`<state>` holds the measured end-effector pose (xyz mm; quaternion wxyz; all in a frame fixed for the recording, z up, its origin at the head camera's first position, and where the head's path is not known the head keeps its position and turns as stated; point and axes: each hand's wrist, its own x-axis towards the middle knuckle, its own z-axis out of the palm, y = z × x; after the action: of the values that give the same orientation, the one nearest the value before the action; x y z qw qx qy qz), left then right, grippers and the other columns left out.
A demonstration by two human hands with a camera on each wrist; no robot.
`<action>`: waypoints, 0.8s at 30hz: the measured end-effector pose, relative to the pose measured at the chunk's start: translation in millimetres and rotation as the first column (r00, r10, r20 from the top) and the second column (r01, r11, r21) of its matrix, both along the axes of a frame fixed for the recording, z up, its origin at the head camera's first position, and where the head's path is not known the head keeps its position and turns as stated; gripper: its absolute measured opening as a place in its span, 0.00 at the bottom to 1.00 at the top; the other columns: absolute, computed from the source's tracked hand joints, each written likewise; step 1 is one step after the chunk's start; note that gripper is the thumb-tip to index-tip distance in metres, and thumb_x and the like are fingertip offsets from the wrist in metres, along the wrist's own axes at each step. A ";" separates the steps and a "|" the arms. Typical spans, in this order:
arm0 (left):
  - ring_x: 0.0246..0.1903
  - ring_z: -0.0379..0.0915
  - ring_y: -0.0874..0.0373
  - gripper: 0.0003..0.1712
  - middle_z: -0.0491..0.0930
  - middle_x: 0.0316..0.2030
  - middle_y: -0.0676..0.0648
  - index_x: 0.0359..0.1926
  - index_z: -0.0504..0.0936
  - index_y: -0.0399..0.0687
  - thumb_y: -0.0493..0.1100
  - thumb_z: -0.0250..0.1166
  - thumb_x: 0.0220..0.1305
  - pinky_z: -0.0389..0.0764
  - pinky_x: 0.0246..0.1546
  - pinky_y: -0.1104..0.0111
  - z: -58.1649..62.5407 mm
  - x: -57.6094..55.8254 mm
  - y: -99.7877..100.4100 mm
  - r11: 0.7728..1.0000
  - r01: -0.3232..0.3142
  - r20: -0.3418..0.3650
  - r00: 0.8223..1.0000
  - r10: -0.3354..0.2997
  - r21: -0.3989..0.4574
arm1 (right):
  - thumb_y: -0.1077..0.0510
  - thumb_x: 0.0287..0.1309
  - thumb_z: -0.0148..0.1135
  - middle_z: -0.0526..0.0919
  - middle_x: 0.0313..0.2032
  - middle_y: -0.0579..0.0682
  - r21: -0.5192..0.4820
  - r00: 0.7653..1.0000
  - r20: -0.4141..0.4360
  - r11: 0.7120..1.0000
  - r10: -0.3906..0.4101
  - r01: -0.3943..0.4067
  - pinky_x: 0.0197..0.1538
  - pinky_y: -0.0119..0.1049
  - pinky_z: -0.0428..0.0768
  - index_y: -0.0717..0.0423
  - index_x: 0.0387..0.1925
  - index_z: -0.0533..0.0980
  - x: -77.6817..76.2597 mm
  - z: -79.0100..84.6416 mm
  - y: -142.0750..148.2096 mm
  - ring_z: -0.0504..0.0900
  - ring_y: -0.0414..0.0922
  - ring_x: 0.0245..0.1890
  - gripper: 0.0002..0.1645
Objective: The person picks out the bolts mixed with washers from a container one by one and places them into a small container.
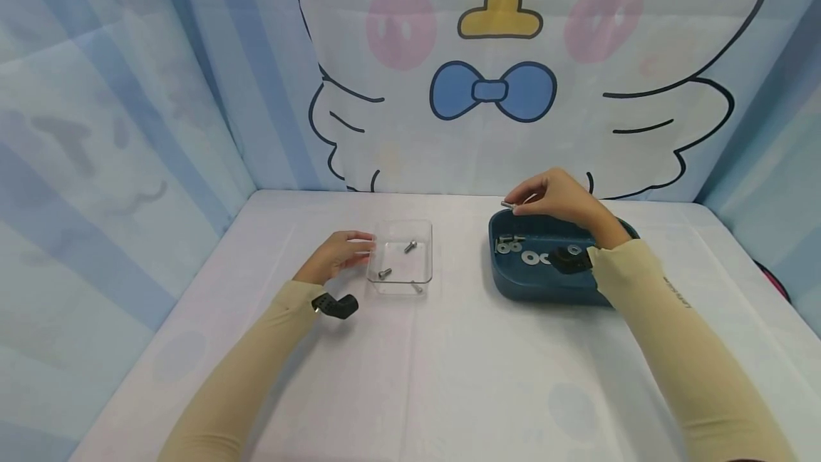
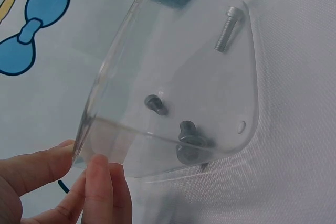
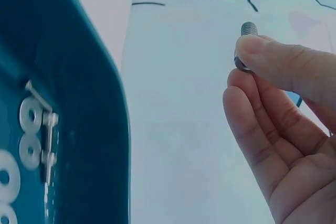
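My left hand (image 1: 336, 257) pinches the left wall of a clear plastic box (image 1: 400, 281), thumb and fingertips on either side of its edge in the left wrist view. Several metal bolts lie inside, among them one with a long threaded shank (image 2: 227, 30) and a short dark one (image 2: 155, 104). Over the far left rim of a dark blue basin (image 1: 551, 294), my right hand (image 1: 556, 198) pinches a small metal bolt (image 3: 249, 30) between thumb and fingers. Its threaded end points up in the right wrist view.
Flat washers (image 1: 529, 257) and more bolts (image 3: 50, 145) lie on the basin's floor. Both containers stand on a white cloth-covered table (image 1: 449, 369), the box left of the basin. A printed curtain (image 1: 398, 141) hangs behind, and blue striped cloth (image 1: 96, 184) rises at the left.
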<state>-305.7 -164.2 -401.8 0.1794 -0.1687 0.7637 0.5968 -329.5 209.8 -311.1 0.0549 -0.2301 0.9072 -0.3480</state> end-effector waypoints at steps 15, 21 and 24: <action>0.35 0.71 0.64 0.25 0.70 0.59 0.40 0.62 0.69 0.41 0.39 0.59 0.65 0.79 0.37 0.80 1.1 0.8 -1.1 0.999 0.026 -0.012 1.000 -0.026 -0.022 | 0.60 0.53 0.67 0.85 0.43 0.56 -0.029 0.998 0.023 0.998 0.058 -0.057 0.49 0.43 0.82 0.57 0.42 0.83 -4.2 -7.2 -41.0 0.83 0.49 0.43 0.13; 0.35 0.72 0.64 0.25 0.71 0.58 0.41 0.62 0.69 0.41 0.39 0.60 0.65 0.79 0.37 0.80 0.8 -0.5 -0.7 1.000 0.019 -0.006 1.000 -0.020 -0.024 | 0.62 0.53 0.67 0.85 0.43 0.56 -0.038 0.997 0.052 0.998 0.057 -0.055 0.49 0.43 0.83 0.58 0.42 0.83 -3.3 -11.2 -54.0 0.82 0.49 0.43 0.13; 0.35 0.72 0.64 0.25 0.71 0.58 0.41 0.63 0.69 0.41 0.39 0.60 0.65 0.79 0.36 0.80 -0.4 -1.0 -0.6 1.000 0.015 0.000 1.000 -0.015 -0.018 | 0.61 0.52 0.68 0.85 0.43 0.56 -0.043 0.996 0.058 0.997 0.065 -0.062 0.50 0.43 0.82 0.58 0.41 0.83 -2.0 -12.9 -60.8 0.82 0.49 0.43 0.13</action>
<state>-306.7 -164.8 -402.1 0.1822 -0.1644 0.7704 0.5885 -331.5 149.0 -324.0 0.0882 -0.2494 0.8900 -0.3713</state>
